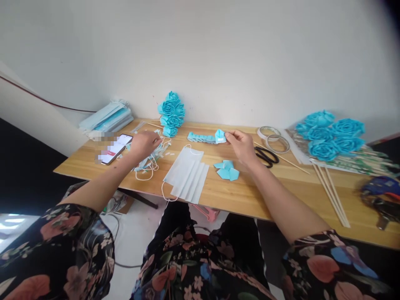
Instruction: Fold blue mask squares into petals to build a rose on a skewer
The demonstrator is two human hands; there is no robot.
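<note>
My right hand (pixel 240 146) pinches a folded light-blue petal piece (pixel 220 135) between thumb and fingertips, at the right end of a row of similar folded blue pieces (pixel 201 138). Over a heap of white ear loops and blue scraps (pixel 151 161) is my left hand (pixel 144 143), its fingers curled together; what they hold, if anything, does not show. Between the hands, flat mask sheets (pixel 189 177) lie fanned out, with ear loops at the top and lower left. A few loose blue petal pieces (pixel 227 171) rest below my right hand.
Blue fabric roses (pixel 171 114) lean at the back wall, and more roses (pixel 328 135) lie at the right. Tape rolls (pixel 277 143), black-handled scissors (pixel 266 157) and wooden sticks (pixel 331 196) are on the right. A phone (pixel 117 148) and stacked masks (pixel 108 118) occupy the left. A glue gun (pixel 383 204) sits far right.
</note>
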